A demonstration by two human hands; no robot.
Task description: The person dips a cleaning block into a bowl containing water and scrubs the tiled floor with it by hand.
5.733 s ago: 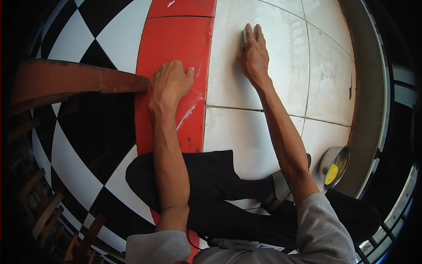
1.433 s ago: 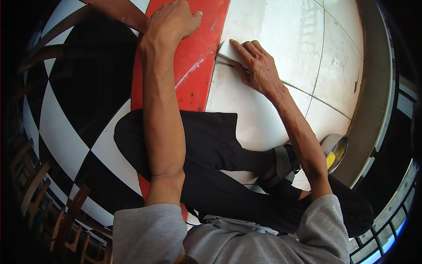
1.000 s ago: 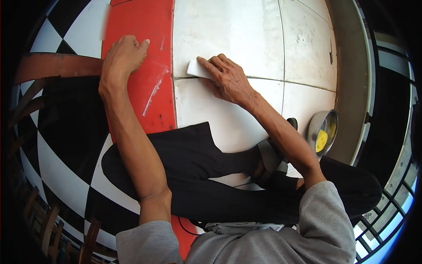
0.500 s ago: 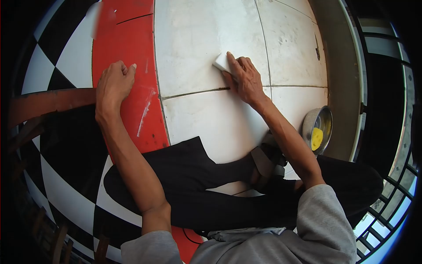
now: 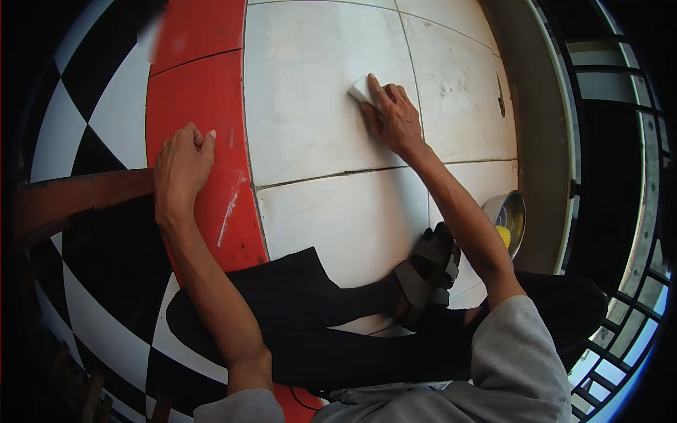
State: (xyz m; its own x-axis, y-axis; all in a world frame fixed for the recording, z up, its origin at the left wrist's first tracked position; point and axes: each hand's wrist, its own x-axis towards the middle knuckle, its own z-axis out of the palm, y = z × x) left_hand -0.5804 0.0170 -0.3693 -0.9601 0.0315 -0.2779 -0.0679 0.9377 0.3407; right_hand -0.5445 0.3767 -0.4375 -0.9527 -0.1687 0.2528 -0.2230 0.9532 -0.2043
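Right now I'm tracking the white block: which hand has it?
The right hand, its fingers on the white block; the left hand, curled over red tiles, shows none.

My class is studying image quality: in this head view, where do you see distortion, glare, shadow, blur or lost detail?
Head view: the checkered floor bends, fisheye-like, toward black corners; the white tiles carry a pale sheen near the top; a soft shadow falls beside the right hand and forearm; a smudge blurs the upper left; the lower left sinks into darkness.
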